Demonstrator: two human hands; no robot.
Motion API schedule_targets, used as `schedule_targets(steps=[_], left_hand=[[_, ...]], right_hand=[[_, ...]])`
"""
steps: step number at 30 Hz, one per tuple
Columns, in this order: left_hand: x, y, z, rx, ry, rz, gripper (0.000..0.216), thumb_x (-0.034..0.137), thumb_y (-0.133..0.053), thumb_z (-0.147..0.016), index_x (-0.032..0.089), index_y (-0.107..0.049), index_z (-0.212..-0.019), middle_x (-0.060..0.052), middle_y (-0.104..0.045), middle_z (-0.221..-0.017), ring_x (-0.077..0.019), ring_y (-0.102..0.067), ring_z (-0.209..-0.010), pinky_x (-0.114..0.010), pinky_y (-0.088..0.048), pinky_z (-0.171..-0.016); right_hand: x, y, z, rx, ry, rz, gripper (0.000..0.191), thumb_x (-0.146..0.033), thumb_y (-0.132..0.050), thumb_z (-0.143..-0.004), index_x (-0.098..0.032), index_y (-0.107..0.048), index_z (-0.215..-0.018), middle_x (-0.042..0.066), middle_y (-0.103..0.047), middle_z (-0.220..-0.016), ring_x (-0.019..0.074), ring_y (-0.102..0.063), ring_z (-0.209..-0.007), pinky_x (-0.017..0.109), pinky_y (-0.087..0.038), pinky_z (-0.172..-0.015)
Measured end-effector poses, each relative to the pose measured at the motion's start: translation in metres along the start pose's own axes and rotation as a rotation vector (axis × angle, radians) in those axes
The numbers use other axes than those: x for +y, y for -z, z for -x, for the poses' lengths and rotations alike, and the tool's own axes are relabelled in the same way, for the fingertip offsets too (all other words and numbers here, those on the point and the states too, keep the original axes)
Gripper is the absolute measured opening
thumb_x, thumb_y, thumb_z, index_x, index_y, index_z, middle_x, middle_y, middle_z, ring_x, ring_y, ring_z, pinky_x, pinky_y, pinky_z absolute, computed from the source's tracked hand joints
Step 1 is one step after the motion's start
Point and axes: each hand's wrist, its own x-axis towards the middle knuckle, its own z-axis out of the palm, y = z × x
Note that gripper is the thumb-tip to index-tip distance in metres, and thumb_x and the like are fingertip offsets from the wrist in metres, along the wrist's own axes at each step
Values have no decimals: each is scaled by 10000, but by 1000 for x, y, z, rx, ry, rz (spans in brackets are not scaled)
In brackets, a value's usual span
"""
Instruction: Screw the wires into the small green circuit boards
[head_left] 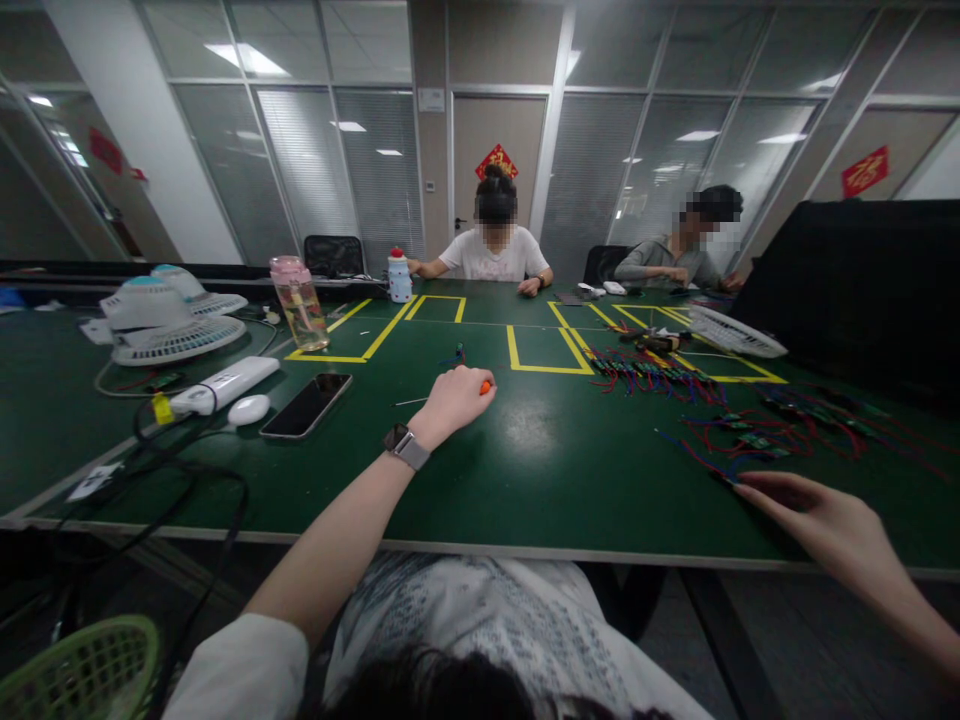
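Observation:
My left hand, with a watch on its wrist, is closed around a screwdriver above the middle of the table. The orange handle shows at the fist's right side, and a thin metal shaft sticks out to the left. Just beyond the knuckles lies a small circuit board with wires. On the right, my right hand pinches red and blue wires between thumb and fingertips. Close by, several small green circuit boards with red and blue wires are spread out.
A long pile of wired boards lies farther back. On the left are a phone, a white power strip, cables, a pink-lidded bottle and white fans. A dark screen stands right. Two people sit across.

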Motion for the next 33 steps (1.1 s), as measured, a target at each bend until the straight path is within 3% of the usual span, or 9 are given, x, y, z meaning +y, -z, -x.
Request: schedule_targets(steps=[8, 17, 26, 33], left_hand=[[0, 1, 0, -12, 7, -1, 280, 340, -459, -902, 217, -695, -990, -76, -716, -937, -219, -673, -855, -305, -513, -776], [-1, -1, 0, -8, -6, 3, 285, 344, -454, -904, 213, -693, -987, -79, -715, -929, -221, -674, -838, -308, -517, -755], [0, 0, 0, -10, -5, 1, 292, 341, -447, -902, 210, -695, -983, -81, -715, -918, -222, -673, -827, -309, -515, -742], [-1, -3, 0, 6, -2, -18, 282, 344, -458, -896, 222, -697, -982, -70, -718, -916, -225, -676, -837, -309, -514, -749]], right_hand=[[5, -2, -2, 43, 85, 9, 469, -609, -675, -457, -224, -754, -712, 66, -742, -745, 308, -694, -740, 334, -517, -577], [0, -1, 8, 93, 188, 33, 451, -623, -637, -491, -238, -745, -700, 48, -742, -778, 306, -694, -778, 366, -539, -712], [29, -6, 2, 85, 383, 38, 433, -607, -601, -604, -234, -759, -758, 61, -725, -928, 282, -687, -885, 380, -530, -828], [43, 7, -8, 54, 463, 71, 447, -666, -604, -603, -269, -762, -730, 57, -730, -871, 285, -702, -815, 404, -571, -757]])
